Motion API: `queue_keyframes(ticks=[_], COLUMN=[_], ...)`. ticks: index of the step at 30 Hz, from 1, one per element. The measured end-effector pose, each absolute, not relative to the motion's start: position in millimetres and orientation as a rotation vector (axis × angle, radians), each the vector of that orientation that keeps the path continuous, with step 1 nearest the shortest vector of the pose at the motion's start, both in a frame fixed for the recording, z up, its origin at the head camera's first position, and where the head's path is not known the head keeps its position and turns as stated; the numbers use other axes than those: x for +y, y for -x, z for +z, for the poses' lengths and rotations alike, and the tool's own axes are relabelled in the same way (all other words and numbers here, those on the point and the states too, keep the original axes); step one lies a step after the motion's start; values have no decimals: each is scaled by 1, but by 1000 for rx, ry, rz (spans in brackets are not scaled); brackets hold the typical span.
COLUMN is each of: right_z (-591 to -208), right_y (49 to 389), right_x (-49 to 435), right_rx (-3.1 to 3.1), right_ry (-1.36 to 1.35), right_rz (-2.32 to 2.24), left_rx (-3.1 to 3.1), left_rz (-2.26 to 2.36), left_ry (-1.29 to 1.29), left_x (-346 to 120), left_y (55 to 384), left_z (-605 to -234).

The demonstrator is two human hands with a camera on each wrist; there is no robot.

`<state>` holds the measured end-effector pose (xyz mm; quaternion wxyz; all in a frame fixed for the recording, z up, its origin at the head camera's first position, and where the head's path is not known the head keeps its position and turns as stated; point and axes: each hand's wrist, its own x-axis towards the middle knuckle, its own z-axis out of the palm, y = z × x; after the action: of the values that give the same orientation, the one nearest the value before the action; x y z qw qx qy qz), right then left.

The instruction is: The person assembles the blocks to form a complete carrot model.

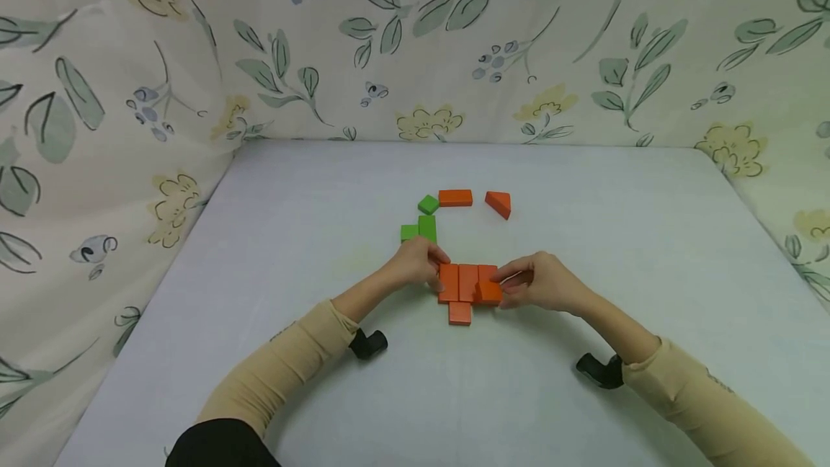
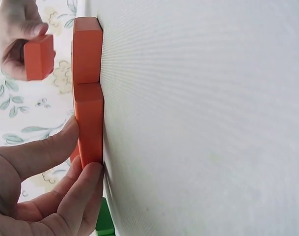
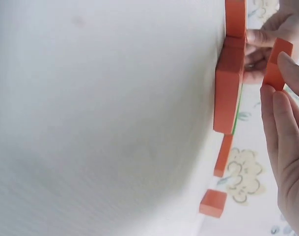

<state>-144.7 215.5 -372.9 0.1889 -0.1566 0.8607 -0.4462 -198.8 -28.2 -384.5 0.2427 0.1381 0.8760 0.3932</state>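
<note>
Three orange blocks stand side by side in a row, the left (image 1: 449,284), middle (image 1: 468,282) and right (image 1: 488,273) ones touching. A smaller orange block (image 1: 460,314) lies against the row's near side. My left hand (image 1: 415,263) grips the left block, its thumb on top and its fingertips (image 2: 94,172) at the block's outer end. Between thumb and fingers, my right hand (image 1: 547,283) pinches another orange block (image 3: 273,69). Seen from the left wrist, this held block (image 2: 36,58) is raised off the table; from the head it overlaps the right block.
Beyond the row lie an orange rectangular block (image 1: 455,198) and an orange wedge-shaped block (image 1: 498,204). Green blocks sit behind my left hand: a small angled one (image 1: 429,205), an upright-looking one (image 1: 427,226) and a square one (image 1: 408,233). Floral cloth (image 1: 415,42) surrounds the white table (image 1: 648,251).
</note>
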Motion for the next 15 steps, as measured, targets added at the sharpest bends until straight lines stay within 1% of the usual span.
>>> queue_keyframes(ticks=[15], right_z=[-384], right_y=[128], right_x=[211], right_rx=[2397], right_ry=[616], right_rz=[-1140], left_rx=[2387], left_rz=[1087], left_ry=[-359], left_x=[-28], left_y=[199], left_z=[-383])
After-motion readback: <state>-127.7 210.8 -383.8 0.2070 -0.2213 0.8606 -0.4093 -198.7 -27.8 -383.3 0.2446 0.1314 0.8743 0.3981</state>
